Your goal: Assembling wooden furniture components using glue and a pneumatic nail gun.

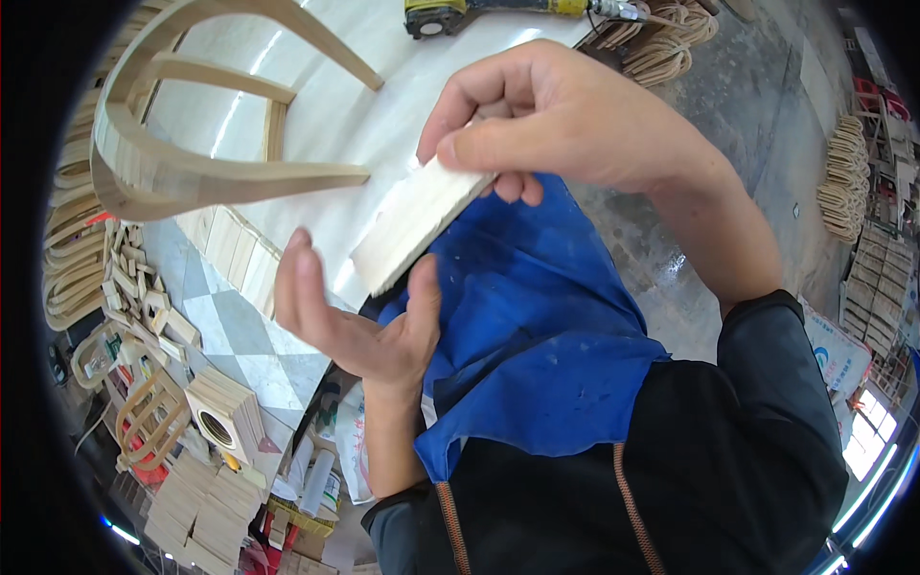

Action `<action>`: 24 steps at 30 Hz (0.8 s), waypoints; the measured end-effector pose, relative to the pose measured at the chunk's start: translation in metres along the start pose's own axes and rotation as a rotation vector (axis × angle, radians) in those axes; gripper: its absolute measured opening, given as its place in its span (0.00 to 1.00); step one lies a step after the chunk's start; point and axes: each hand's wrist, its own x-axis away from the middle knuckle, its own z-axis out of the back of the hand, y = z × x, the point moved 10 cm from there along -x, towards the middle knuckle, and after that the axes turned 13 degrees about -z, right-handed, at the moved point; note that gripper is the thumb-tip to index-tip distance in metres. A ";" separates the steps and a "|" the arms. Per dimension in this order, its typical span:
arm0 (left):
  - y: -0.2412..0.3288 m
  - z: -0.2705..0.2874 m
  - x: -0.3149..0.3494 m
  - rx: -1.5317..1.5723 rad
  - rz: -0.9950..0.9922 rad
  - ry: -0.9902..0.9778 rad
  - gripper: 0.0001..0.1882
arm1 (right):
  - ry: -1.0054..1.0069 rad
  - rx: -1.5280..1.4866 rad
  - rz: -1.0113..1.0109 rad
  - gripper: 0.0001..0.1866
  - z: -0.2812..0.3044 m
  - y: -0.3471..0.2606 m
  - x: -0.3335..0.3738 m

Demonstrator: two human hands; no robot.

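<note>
A short, flat piece of pale wood [414, 228] slants in front of me, its lower edge rough. My right hand [508, 125] grips its upper end between thumb and fingers. Around the lower end, my left hand [359, 316] is spread with thumb and fingers apart; I see no clear contact with the wood. On the white work surface [316, 125] to the left lies a bent wooden frame [230, 180], like a chair back, with its curved end toward the left and its legs pointing right.
A yellow and black power tool [441, 17] lies at the far edge. Small wood offcuts [144, 292] and bundles of curved wooden parts [72, 259] line the left side. More curved parts [843, 182] are stacked on the right. A blue apron [546, 335] covers my lap.
</note>
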 end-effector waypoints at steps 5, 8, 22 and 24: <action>0.012 0.005 0.005 -0.025 0.031 -0.175 0.20 | -0.081 -0.069 -0.079 0.11 -0.034 0.010 -0.005; -0.004 0.017 0.019 0.144 0.240 -0.134 0.12 | -0.039 -0.097 -0.094 0.10 -0.040 0.017 -0.010; -0.008 0.056 0.044 0.122 0.290 -0.013 0.13 | 0.153 0.369 0.574 0.15 -0.079 -0.026 0.021; -0.007 0.058 0.043 0.118 0.278 -0.015 0.13 | 0.150 0.377 0.576 0.15 -0.079 -0.028 0.021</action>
